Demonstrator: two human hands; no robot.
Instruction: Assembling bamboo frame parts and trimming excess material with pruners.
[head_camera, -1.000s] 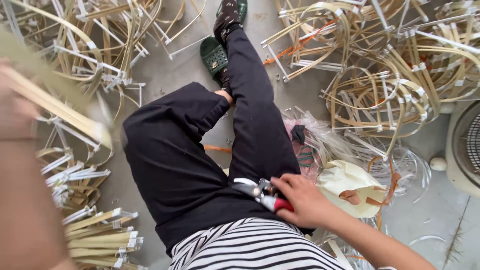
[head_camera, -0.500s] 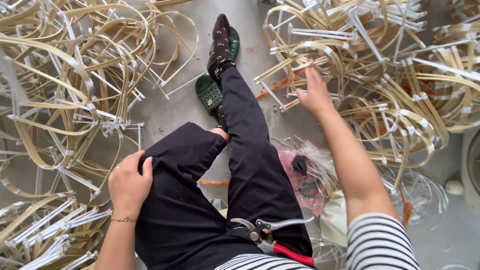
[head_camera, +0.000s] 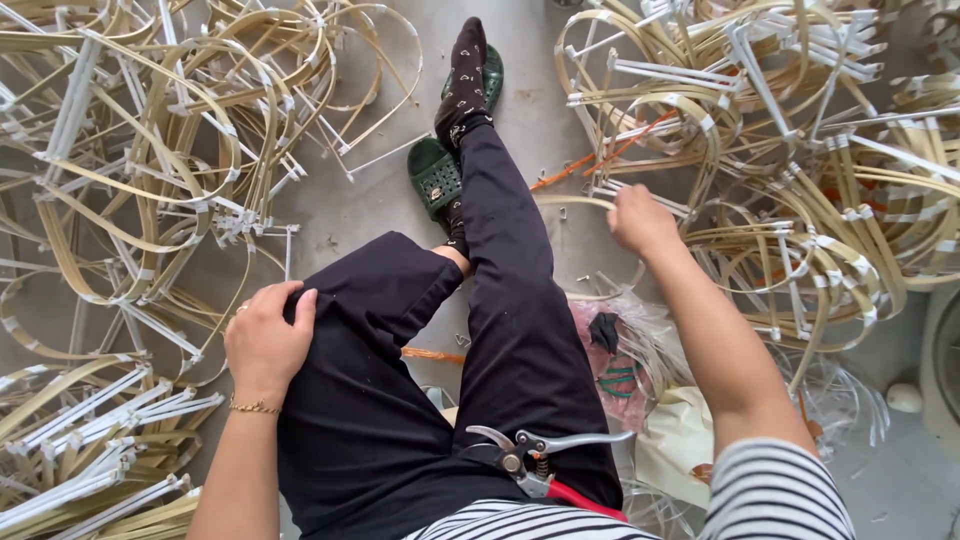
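The right hand (head_camera: 640, 222), fingers curled loosely and gripping nothing I can see, reaches the bamboo frame pile (head_camera: 780, 200) at upper right, while the left hand (head_camera: 268, 340) rests open-palmed on the knee (head_camera: 370, 290).

A single head-worn camera looks steeply down from close above the person's lap (head_camera: 400, 420), facing forward along the outstretched leg (head_camera: 510, 260). Its view takes in both forearms, the floor (head_camera: 370, 200) ahead and the frame piles (head_camera: 150, 180) on each side.
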